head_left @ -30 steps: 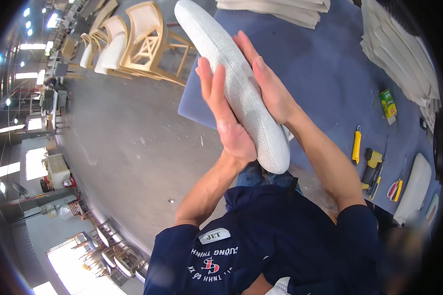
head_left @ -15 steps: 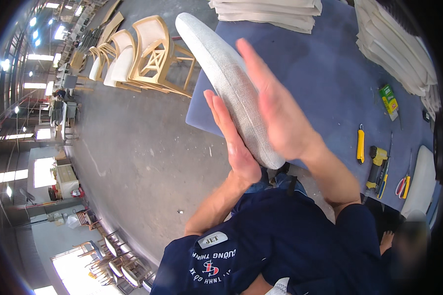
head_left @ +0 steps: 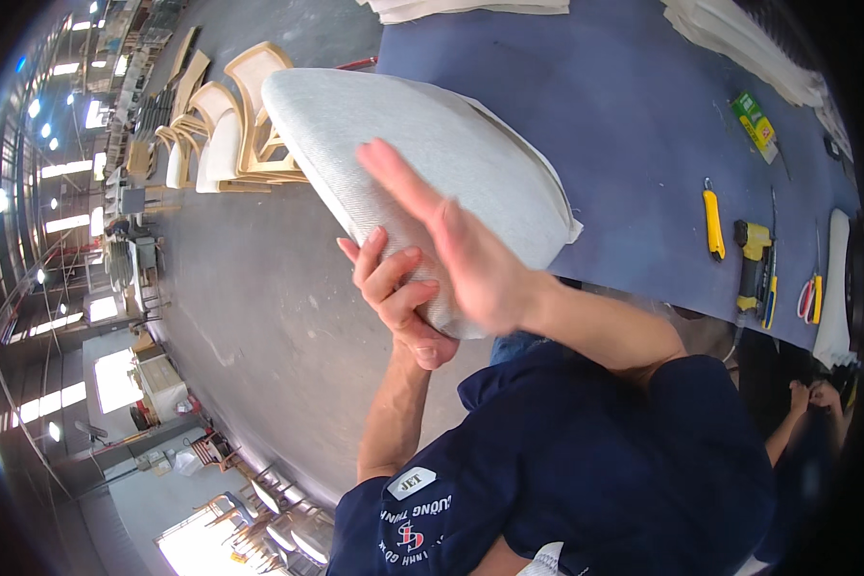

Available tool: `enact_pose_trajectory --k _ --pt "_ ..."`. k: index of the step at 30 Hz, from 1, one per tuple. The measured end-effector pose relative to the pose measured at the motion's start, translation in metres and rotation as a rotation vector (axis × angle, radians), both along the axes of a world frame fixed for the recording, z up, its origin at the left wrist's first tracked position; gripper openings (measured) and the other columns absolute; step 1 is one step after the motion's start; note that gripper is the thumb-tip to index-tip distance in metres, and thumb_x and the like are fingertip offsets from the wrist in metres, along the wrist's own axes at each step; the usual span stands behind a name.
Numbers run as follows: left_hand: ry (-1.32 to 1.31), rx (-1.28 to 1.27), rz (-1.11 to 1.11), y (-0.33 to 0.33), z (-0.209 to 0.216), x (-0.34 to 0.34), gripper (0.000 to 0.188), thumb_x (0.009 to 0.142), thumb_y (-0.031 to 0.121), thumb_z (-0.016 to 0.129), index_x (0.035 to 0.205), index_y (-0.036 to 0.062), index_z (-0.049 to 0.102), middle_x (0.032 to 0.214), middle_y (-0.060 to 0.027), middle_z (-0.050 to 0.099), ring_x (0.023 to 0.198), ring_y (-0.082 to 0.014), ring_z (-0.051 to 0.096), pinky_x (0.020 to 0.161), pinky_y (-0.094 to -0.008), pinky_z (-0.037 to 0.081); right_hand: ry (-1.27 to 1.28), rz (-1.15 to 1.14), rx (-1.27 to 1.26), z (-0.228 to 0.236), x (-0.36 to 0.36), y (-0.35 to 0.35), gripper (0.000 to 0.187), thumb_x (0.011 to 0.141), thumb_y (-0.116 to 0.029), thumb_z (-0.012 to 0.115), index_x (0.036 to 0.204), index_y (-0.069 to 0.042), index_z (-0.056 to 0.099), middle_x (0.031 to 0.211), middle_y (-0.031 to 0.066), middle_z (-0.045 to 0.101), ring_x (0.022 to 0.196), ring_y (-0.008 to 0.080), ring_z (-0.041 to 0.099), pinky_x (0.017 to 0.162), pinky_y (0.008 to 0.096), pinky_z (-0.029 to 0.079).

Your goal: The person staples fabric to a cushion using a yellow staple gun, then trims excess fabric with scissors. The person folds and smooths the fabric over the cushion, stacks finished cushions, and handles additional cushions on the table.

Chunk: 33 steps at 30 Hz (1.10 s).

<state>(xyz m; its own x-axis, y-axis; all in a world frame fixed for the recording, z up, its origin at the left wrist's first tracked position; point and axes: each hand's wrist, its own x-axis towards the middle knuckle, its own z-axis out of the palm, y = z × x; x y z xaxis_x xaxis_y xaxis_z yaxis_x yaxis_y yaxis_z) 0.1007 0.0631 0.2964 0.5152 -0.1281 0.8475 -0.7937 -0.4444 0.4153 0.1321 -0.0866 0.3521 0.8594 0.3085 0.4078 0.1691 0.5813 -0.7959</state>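
Here, wooden chairs [head_left: 257,72] stand on the grey floor [head_left: 250,278] at left; your left hand [head_left: 401,298] curls around the edge of the whitish cushion [head_left: 451,144], raised by the blue table [head_left: 634,163]; your right hand [head_left: 466,254], flat, blurs over it, contact unclear; rightward lies a yellow cutter [head_left: 713,223].

wdn. chairs [head_left: 225,144], yel. knife [head_left: 713,224], grn./yel. box [head_left: 756,127]

Right hand [head_left: 470,259] blurred — pale cloth stack [head_left: 470,8] cut off above.
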Motion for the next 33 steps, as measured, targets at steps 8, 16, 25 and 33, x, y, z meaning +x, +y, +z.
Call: enact_pose_trajectory --k 8,16,25,33 --pt "0.049 0.258 -0.066 0.026 0.006 0.000 0.049 0.109 0.057 0.028 0.103 0.0143 0.052 0.110 -0.0087 0.067 0.144 -0.0373 0.046 0.131 -0.0675 0.006 -0.139 -0.264 -0.593 -0.080 0.014 0.004 0.078 0.111 -0.036 0.042 0.167 0.011 0.014 0.170 0.0355 0.028 0.160 0.0515 0.025 0.131 0.0559 0.021" --pt "0.131 0.281 0.088 0.028 0.012 -0.022 0.044 0.100 0.045 0.035 0.100 0.0136 0.065 0.109 -0.0073 0.070 0.141 -0.0381 0.049 0.131 -0.0660 0.009 -0.527 -0.318 -0.664 -0.003 -0.001 0.007 0.081 0.106 -0.037 0.048 0.166 0.011 0.022 0.173 0.0319 0.026 0.161 0.0491 0.026 0.130 0.0587 0.023" --pt "0.182 0.388 0.019 0.042 0.019 -0.024 0.055 0.115 0.052 0.025 0.095 0.0161 0.062 0.103 -0.0079 0.068 0.143 -0.0373 0.044 0.132 -0.0674 0.007 -0.134 -0.118 -0.667 -0.107 0.022 -0.008 0.084 0.114 -0.058 0.031 0.171 0.003 0.019 0.177 0.0233 0.022 0.166 0.0395 0.019 0.134 0.0513 0.016" --pt "0.157 0.321 0.006 0.044 0.013 -0.021 0.055 0.114 0.054 0.026 0.092 0.0197 0.063 0.102 -0.0042 0.067 0.146 -0.0329 0.043 0.133 -0.0661 0.006 0.521 -0.427 -1.336 -0.258 0.099 -0.107 0.065 0.104 -0.033 0.065 0.159 -0.002 0.048 0.150 0.0258 0.058 0.136 0.0413 0.060 0.111 0.0509 0.051"
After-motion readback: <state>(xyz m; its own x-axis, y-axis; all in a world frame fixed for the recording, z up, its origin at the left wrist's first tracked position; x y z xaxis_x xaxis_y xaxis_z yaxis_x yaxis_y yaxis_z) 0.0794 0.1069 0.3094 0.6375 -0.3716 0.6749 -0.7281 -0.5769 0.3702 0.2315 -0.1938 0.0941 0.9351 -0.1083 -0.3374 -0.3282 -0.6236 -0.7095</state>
